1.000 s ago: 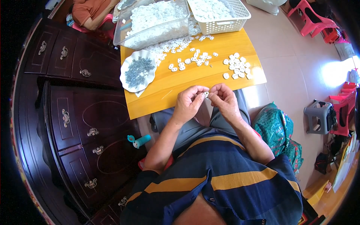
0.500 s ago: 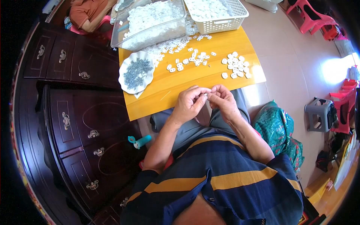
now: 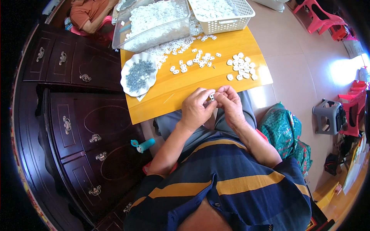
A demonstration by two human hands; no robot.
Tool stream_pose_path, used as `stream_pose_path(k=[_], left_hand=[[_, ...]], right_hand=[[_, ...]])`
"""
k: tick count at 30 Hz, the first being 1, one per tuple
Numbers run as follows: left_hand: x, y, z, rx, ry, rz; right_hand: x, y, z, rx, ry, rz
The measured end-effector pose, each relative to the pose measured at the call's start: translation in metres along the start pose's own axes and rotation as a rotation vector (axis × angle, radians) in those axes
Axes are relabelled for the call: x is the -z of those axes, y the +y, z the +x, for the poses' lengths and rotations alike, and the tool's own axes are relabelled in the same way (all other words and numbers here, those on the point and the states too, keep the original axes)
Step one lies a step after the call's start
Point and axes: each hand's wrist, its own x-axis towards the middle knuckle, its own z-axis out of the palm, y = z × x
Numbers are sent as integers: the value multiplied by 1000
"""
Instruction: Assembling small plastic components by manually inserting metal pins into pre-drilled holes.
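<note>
A small white plastic piece (image 3: pixel 211 97) with two dark holes shows between my fingertips, just off the table's near edge. My left hand (image 3: pixel 195 109) pinches it between thumb and fingers. From the other side, the thumb and forefinger of my right hand (image 3: pixel 231 104) close on its edge; anything tiny in that pinch is hidden. Several similar loose white pieces (image 3: pixel 206 57) are scattered mid-table. Another group of white pieces (image 3: pixel 241 67) lies at the right. On the left, a white scalloped dish (image 3: pixel 124 79) holds many small grey metal parts (image 3: pixel 139 75).
A clear plastic bin (image 3: pixel 163 37) and a cream basket (image 3: pixel 225 26), both full of white pieces, stand at the far side of the wooden table (image 3: pixel 169 98). Dark cabinets (image 3: pixel 108 119) line the left. A green bag (image 3: pixel 281 129) sits right of my legs. Another person's arm (image 3: pixel 94 23) is far left.
My fingers have shifted around the white piece, so its holed face now shows where it was mostly covered. Both hands stay in nearly the same place.
</note>
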Motion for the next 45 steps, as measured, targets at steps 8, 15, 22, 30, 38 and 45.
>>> stream_pose_path(k=[8, 15, 22, 30, 38, 45], left_hand=[[5, 3, 0, 56, -38, -123], [3, -2, 0, -4, -40, -69], [1, -3, 4, -112, 0, -5], [-5, 2, 4, -79, 46, -94], [-4, -14, 16, 0, -20, 127], [-8, -24, 48, -95, 39, 311]], right_hand=[[9, -4, 1, -89, -33, -12], [8, -4, 0, -96, -27, -2], [9, -1, 1, -10, -35, -14], [4, -6, 3, 104, -30, -2], [28, -32, 17, 389, 103, -588], [45, -62, 36, 564, 232, -1022]])
